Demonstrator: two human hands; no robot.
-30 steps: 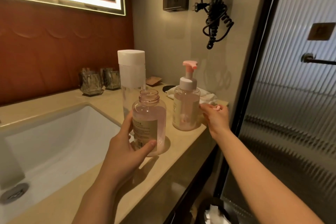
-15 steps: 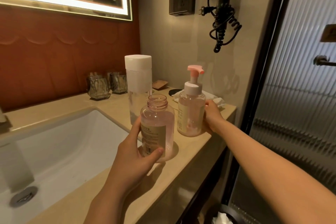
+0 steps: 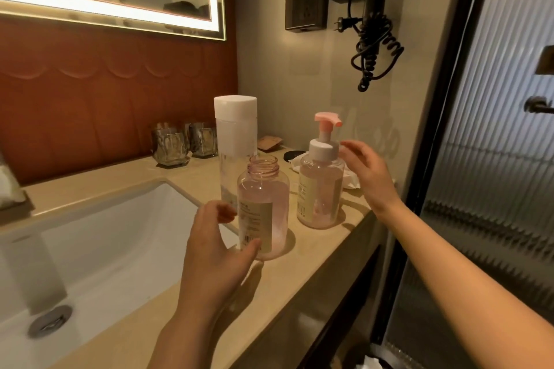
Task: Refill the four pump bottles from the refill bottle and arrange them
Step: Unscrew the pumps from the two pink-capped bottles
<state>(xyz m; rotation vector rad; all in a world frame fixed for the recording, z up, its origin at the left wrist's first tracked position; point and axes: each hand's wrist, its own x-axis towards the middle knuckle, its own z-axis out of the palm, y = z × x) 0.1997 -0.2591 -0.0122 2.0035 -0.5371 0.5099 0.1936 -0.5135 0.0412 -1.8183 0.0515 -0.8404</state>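
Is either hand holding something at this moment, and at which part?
The left hand seems to touch the open bottle low on its side, thumb near the barcode; a firm grip cannot be told. The right hand is open beside the pump bottle, holding nothing.

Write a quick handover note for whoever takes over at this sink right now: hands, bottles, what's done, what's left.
Left hand: open, curled beside the uncapped clear pink bottle; contact unclear.
Right hand: open, beside the pink pump bottle with white collar, not gripping.
Tall clear bottle with white cap stands behind them on the beige counter.
Done: pump bottle capped.
Left: only two pink bottles show; the open one needs its pump, not in view.
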